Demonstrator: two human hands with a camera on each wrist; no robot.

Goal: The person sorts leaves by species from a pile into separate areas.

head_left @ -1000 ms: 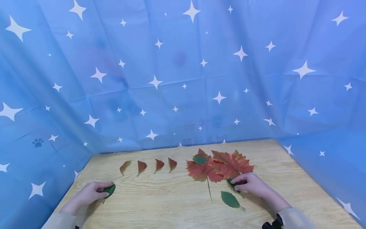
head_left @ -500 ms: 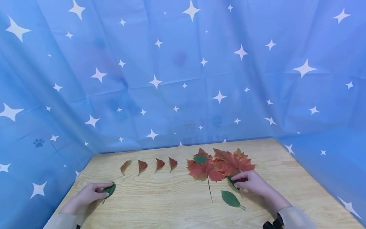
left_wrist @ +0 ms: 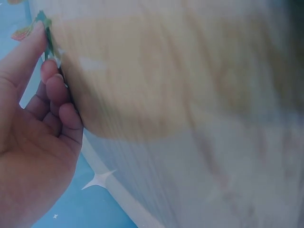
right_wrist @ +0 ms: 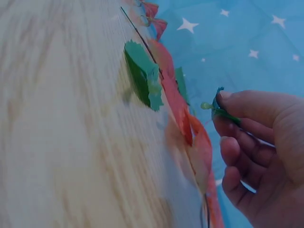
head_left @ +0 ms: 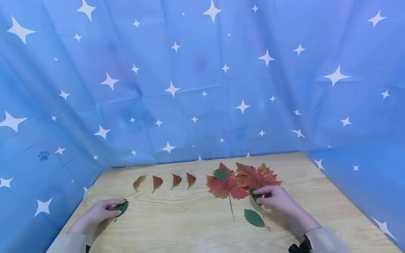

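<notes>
Left grip (head_left: 102,212) — green leaf (head_left: 122,207) at fingertips (head_left: 121,202), right grip (head_left: 274,198) — 2nd leaf (head_left: 254,196), likewise

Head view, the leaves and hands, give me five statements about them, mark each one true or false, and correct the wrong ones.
1. The left hand pinches a green leaf. True.
2. The right hand holds a red leaf. False: the right hand pinches a second green leaf.
3. Four small reddish leaves lie in a row. True.
4. A third green leaf lies over one of the large red leaves. True.
5. The row is right of the large red leaves in the picture. False: it is left of them.
</notes>
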